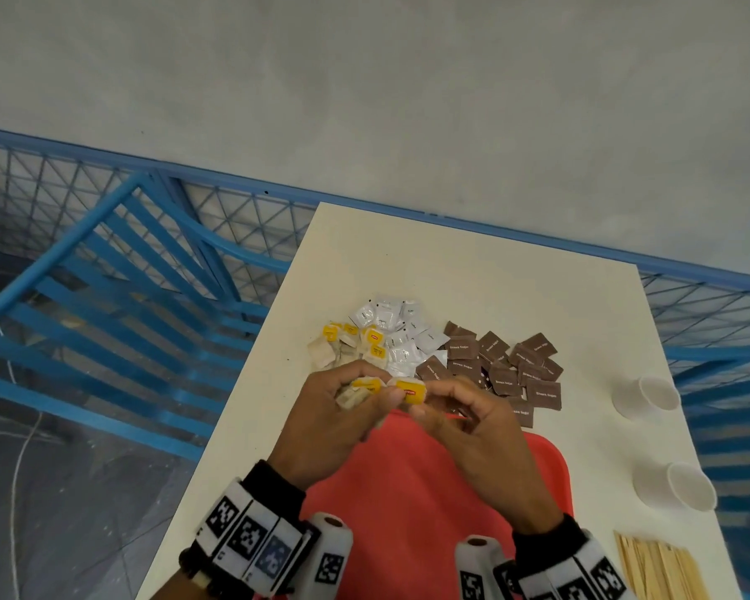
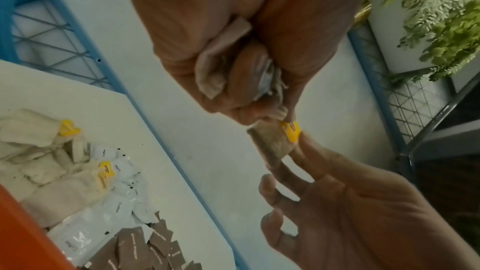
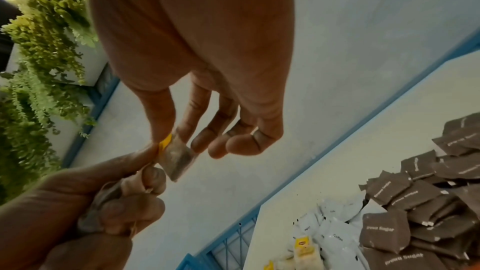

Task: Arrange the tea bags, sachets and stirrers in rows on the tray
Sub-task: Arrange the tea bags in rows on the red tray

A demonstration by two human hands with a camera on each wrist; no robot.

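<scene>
A tea bag with a yellow tag [image 1: 411, 391] is being held in the air above the far edge of the red tray [image 1: 412, 491], pinched between the thumb and forefinger of the right hand [image 1: 473, 430]; that hand's other fingers are curling loosely and holding nothing. The left hand [image 1: 334, 422] is touching the same tea bag at its tag end while clenching a bunch of tea bags [image 2: 210, 69] in its fist, one yellow tag [image 1: 366, 386] sticking out near the thumb.

Just beyond the hands, a loose pile of tea bags [image 1: 351, 344] is lying on the cream table [image 1: 473, 270], with a heap of white coffee sachets [image 1: 397, 331] touching it on the right and a heap of brown sugar sachets [image 1: 503, 365] beside those. All three heaps are lying on the table, off the tray. The tray is sitting at the near edge of the table under the wrists.

To the right of the tray, two white paper cups [image 1: 650, 396] are lying on their sides, well apart from each other, and a bundle of wooden stirrers [image 1: 663, 569] is lying at the near right corner. Behind the table a blue railing with wire mesh [image 1: 105, 197] is running along a grey wall. Green foliage [image 3: 44, 69] is showing in the wrist views.
</scene>
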